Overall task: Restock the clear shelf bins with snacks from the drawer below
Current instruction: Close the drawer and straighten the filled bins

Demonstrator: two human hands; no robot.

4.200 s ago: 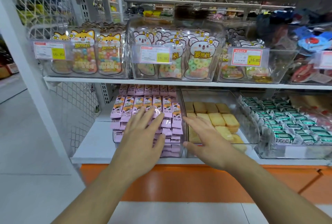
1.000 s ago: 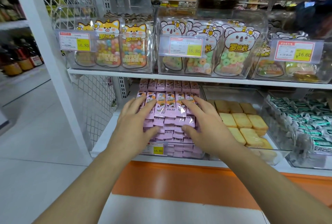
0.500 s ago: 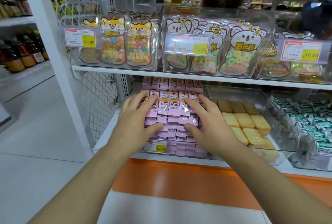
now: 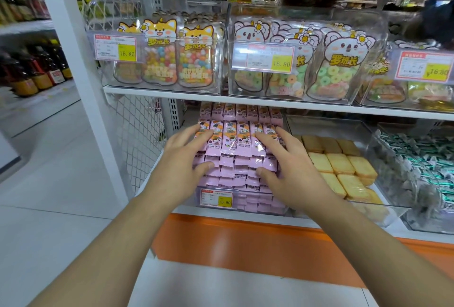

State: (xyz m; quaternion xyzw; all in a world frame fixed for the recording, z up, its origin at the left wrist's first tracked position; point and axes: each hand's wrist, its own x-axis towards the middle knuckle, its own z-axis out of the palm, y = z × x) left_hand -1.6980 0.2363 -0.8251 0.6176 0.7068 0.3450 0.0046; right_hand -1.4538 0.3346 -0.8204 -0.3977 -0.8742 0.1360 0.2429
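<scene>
A clear bin (image 4: 242,204) on the lower shelf is piled high with pink snack packets (image 4: 235,149) in neat rows. My left hand (image 4: 183,161) lies on the left side of the pile with spread, straight fingers. My right hand (image 4: 288,166) lies on the right side the same way, fingers pointing up and left. Both hands press flat on the packets and hold nothing. An orange drawer front (image 4: 245,242) runs below the shelf and is closed.
Right of the pink bin stands a clear bin of yellow cakes (image 4: 341,169), then one of green-and-white packets (image 4: 427,159). The upper shelf (image 4: 172,91) carries clear bins of candy bags with price tags. A white upright (image 4: 81,80) and wire mesh stand at left.
Since 4.2 s ago both hands came together onto the pink packet pile. Over the last second they stay pressed there while the view shifts slightly closer and to the right.
</scene>
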